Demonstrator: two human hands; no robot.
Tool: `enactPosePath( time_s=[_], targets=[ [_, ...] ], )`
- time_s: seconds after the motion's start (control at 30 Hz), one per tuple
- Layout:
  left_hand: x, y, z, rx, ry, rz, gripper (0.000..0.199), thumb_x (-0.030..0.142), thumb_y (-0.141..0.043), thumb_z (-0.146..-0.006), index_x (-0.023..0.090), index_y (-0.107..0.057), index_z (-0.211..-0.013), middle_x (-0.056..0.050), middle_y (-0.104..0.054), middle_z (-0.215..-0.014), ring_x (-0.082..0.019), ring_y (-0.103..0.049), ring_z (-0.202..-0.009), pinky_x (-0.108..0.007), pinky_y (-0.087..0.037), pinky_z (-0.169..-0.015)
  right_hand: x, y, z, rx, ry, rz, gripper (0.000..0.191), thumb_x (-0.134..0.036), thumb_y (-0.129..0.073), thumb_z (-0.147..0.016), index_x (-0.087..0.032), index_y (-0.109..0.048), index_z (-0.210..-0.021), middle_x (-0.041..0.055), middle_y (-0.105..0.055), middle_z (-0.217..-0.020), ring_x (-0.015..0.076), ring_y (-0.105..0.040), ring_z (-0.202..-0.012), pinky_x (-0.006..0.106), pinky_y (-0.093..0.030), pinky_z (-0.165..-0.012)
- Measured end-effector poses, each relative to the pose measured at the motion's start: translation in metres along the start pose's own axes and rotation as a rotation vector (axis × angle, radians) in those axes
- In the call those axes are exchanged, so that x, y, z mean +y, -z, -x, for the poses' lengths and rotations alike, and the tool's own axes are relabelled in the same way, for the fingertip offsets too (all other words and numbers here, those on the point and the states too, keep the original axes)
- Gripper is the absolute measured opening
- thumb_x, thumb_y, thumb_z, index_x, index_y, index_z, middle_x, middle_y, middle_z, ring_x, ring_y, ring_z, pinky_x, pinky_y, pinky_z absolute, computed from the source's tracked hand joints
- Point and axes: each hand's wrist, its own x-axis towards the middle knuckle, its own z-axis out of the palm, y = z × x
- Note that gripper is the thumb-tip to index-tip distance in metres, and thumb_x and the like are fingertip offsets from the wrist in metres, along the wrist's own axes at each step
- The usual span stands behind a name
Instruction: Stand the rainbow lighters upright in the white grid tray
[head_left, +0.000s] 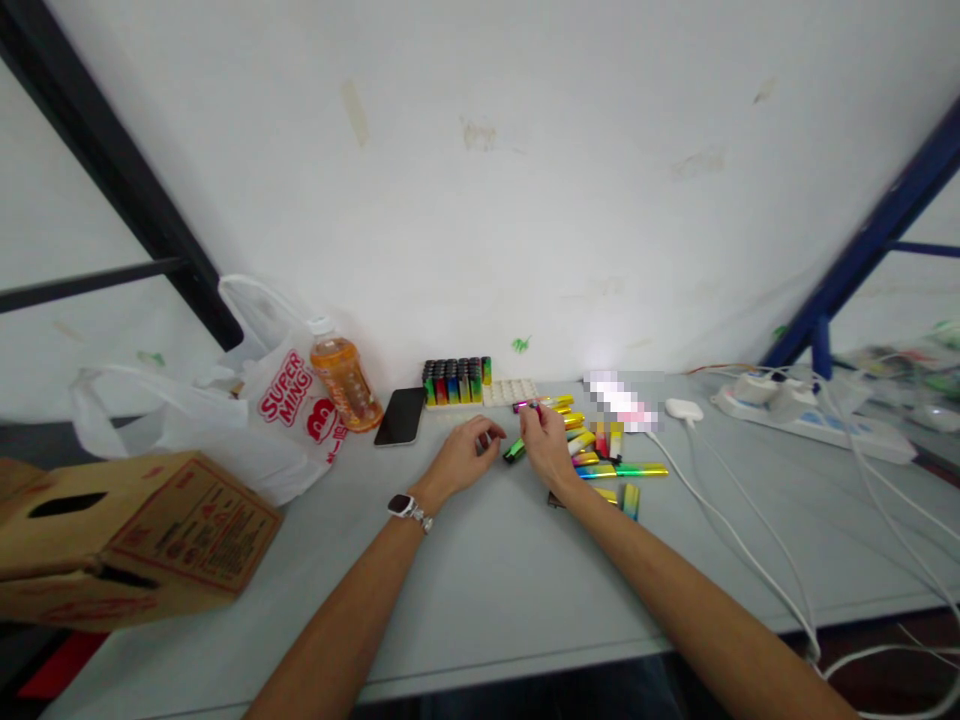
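My right hand [546,445] is closed over the loose lighters, fingers pinched on a lighter [534,407] of which only a small dark and purplish end shows. Left of it, my left hand [466,452] hovers with fingers curved and apart, holding nothing; a watch [409,510] is on that wrist. Loose shiny lighters in yellow, green, red and blue [641,470] lie around and beyond my right hand. Against the wall, several lighters [454,382] stand upright in rows in a pale tray [516,392], whose right part shows bare slots.
At left are a phone [401,416], an orange drink bottle [345,375], a white plastic bag [262,440] and a cardboard box [180,530]. To the right lie a bright pixelated item [619,398], a white charging case [684,410], cables [720,530] and a power strip [817,425].
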Motion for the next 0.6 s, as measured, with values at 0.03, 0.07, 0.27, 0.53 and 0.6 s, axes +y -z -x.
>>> enactPosePath(
  time_s=[0.03, 0.07, 0.27, 0.53, 0.6],
  targets=[
    [0.000, 0.000, 0.000, -0.007, 0.004, 0.001, 0.016, 0.016, -0.054, -0.087, 0.016, -0.069, -0.092, -0.003, -0.066, -0.086, -0.013, -0.058, -0.070, -0.026, -0.047, -0.067, 0.001, 0.000, 0.000, -0.001, -0.008, -0.013, 0.039, -0.049, -0.048, -0.087, -0.024, -0.041, -0.057, -0.0048, -0.036, -0.053, 0.0132, -0.035, -0.055, 0.028, -0.029, -0.053],
    [0.001, 0.000, 0.000, -0.013, 0.007, 0.000, 0.015, 0.017, -0.054, -0.087, 0.016, -0.069, -0.092, -0.003, -0.066, -0.086, -0.013, -0.058, -0.069, -0.026, -0.047, -0.067, 0.001, 0.000, 0.000, -0.008, -0.016, -0.024, 0.042, -0.053, -0.049, -0.087, -0.024, -0.041, -0.058, -0.0050, -0.036, -0.052, 0.0130, -0.035, -0.055, 0.028, -0.029, -0.053],
    [0.002, -0.003, 0.002, -0.056, 0.017, -0.013, 0.012, 0.023, -0.059, -0.087, 0.016, -0.068, -0.090, -0.003, -0.068, -0.086, -0.015, -0.061, -0.073, -0.028, -0.047, -0.068, 0.005, 0.002, 0.000, -0.044, -0.017, -0.013, 0.052, -0.064, -0.049, -0.088, -0.023, -0.040, -0.056, -0.0052, -0.036, -0.050, 0.0124, -0.034, -0.053, 0.028, -0.027, -0.053],
    [0.011, -0.006, 0.003, -0.096, 0.052, -0.127, 0.021, 0.036, -0.071, -0.083, 0.017, -0.068, -0.092, -0.005, -0.069, -0.092, -0.018, -0.062, -0.078, -0.030, -0.048, -0.073, 0.006, -0.002, -0.002, 0.010, 0.037, 0.096, 0.038, -0.044, -0.045, -0.088, -0.024, -0.040, -0.057, -0.0045, -0.039, -0.053, 0.0134, -0.038, -0.055, 0.029, -0.028, -0.055],
    [0.014, -0.007, 0.003, -0.103, 0.060, -0.166, 0.022, 0.035, -0.073, -0.081, 0.017, -0.069, -0.092, -0.005, -0.069, -0.092, -0.019, -0.063, -0.079, -0.031, -0.048, -0.074, 0.008, -0.002, -0.002, -0.004, 0.042, 0.074, 0.039, -0.049, -0.047, -0.090, -0.023, -0.042, -0.061, -0.0044, -0.042, -0.055, 0.0134, -0.040, -0.056, 0.029, -0.030, -0.055]
  ],
)
